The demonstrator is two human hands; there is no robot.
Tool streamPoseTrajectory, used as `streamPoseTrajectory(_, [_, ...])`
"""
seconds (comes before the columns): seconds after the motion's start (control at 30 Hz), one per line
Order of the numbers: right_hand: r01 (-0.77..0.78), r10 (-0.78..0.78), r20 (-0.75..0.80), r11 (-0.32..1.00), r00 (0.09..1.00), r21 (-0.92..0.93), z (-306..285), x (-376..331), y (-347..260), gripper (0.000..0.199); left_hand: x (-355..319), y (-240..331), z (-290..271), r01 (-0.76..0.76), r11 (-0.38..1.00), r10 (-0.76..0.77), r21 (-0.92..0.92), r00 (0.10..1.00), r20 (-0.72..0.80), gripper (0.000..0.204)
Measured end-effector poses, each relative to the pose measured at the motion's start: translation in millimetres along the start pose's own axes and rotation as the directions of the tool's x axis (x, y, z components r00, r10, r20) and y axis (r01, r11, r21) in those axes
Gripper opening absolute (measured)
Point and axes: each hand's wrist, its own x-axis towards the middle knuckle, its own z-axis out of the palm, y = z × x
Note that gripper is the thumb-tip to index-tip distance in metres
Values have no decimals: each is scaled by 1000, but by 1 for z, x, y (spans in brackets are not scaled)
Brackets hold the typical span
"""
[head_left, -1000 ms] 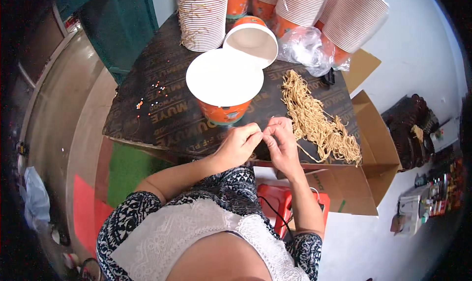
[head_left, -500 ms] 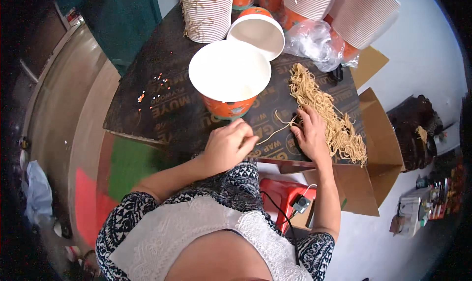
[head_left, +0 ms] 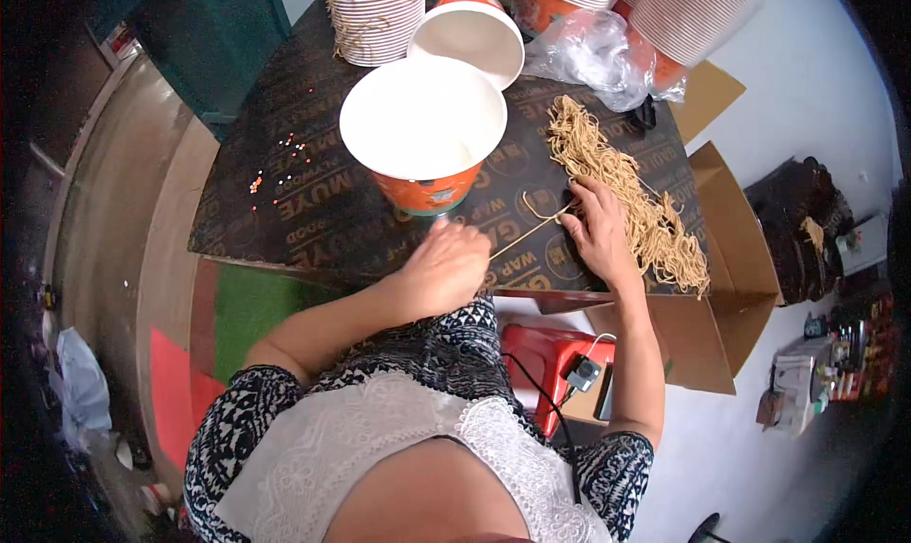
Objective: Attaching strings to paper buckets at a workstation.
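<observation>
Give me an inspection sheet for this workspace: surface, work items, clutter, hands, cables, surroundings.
Surface: dark tabletop with gold lettering.
Work items: tan string strand between the hands; tangled string pile at right; upright orange paper bucket, white inside; second bucket tipped behind it; bucket stack further back.
Clutter: clear plastic bag near the back; small orange and white bits scattered at left.
Hands: left hand closed on the strand; right hand at the pile's left edge, its grip unclear.
Cables: black cable and white cable by the red stool.
Surroundings: open cardboard box right of the table; green mat at left.
</observation>
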Motion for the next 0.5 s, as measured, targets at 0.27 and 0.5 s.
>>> streamPoseTrajectory(0.27, [-17, 17, 3, 1000, 1000, -22, 14, 15, 36, 42, -92, -73, -61, 203, 598, 39, -775, 959, 281, 5])
streamPoseTrajectory(0.5, [285, -208, -306, 930, 929, 232, -6, 45, -103, 26, -96, -55, -53, 79, 651, -107, -755, 994, 12, 7])
